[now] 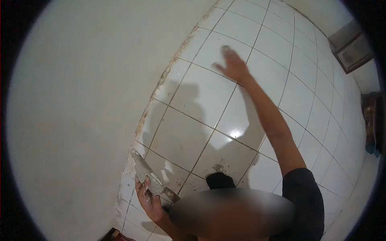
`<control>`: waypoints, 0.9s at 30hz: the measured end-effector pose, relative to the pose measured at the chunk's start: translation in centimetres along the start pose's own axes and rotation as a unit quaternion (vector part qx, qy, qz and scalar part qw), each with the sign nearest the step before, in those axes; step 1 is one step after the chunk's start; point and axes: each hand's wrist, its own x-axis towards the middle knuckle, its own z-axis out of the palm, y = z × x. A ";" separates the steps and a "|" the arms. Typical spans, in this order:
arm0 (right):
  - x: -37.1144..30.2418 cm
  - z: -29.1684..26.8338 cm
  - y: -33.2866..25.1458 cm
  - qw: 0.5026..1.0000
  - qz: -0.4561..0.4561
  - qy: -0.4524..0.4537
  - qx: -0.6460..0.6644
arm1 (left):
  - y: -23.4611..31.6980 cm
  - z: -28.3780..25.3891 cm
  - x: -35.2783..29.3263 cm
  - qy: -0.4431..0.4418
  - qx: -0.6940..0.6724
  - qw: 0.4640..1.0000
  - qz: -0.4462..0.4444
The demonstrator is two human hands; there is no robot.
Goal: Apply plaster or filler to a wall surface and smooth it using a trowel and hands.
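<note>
Your hands were well apart. Your left hand (149, 200) was closed around the blade end of a trowel (148, 172), fingers bent against its edge near the heel; your right hand (236, 69) was empty, farther forward, with the thumb spread from the fingers. Motion blur prevented telling whether its fingertips touched the tiled floor (197, 96).

The trowel lay across your left hand, its tip pointing forward and its handle (172, 195) to the right of that hand, ungripped. Holding it by the blade probably kept it balanced and left the right hand free; the extended right arm appeared placed for reach over the tiles.

The blade was long and tapered, with a dull grey, mortar-like coating; the handle was brown, rounded and apparently wooden. Similar pale residue marked your left fingers. The tiles between your hands were white, glossy and square, with dark, narrow joints. Forward of your left hand, a rough, brown-stained edge strip (163, 78) met a smooth, pale wall (88, 100). Coarse crumbs (218, 167) lay to that hand's right, beside a black foot covering (220, 180).
</note>
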 end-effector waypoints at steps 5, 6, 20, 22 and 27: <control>-9.8 2.3 -17.3 0.942 -0.137 -0.223 0.209 | 4.7 3.9 1.7 0.020 -0.220 0.953 -0.207; -13.3 2.3 -20.8 0.923 -0.219 -0.150 0.278 | 5.1 4.2 1.8 -0.001 -0.240 0.947 -0.213; -6.0 -1.1 2.6 0.965 0.231 0.088 -0.091 | 7.8 6.8 2.0 -0.014 -0.257 0.947 -0.190; -4.8 -0.7 1.1 0.972 0.212 0.074 -0.063 | 7.0 6.1 2.3 0.005 -0.234 0.953 -0.194; -7.8 5.0 -14.4 0.978 -0.052 -0.160 0.123 | 6.4 5.8 2.9 -0.010 -0.226 0.956 -0.186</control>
